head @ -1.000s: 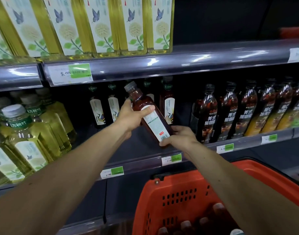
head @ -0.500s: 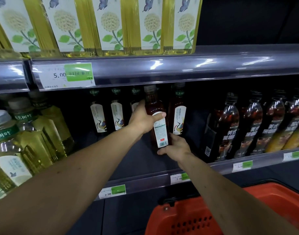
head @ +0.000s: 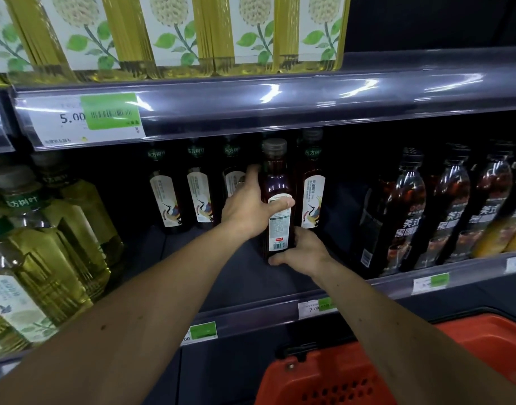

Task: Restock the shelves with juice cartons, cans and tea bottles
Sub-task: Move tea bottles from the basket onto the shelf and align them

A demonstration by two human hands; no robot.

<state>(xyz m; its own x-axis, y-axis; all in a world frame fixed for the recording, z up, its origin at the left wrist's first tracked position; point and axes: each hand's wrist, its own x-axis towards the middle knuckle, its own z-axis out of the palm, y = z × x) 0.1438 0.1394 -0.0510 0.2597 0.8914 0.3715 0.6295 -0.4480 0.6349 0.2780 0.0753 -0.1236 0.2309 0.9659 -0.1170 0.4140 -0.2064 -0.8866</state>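
The left hand (head: 248, 210) wraps the dark tea bottle (head: 276, 197) mid-body, and the right hand (head: 302, 250) cups its base; tilted a second ago, it now stands upright on the shelf (head: 236, 290), just beside the crane-label bottles (head: 312, 182), above the red basket (head: 332, 381).

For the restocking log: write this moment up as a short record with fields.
held item: dark tea bottle, upright, barcode side of its label facing the camera
left hand: grips the bottle's middle, thumb across the label
right hand: cups the bottle's base
place: middle shelf, in front of a row of matching crane-label bottles
right neighbours: dark coffee bottles
left neighbours: pale green tea bottles
below: red basket
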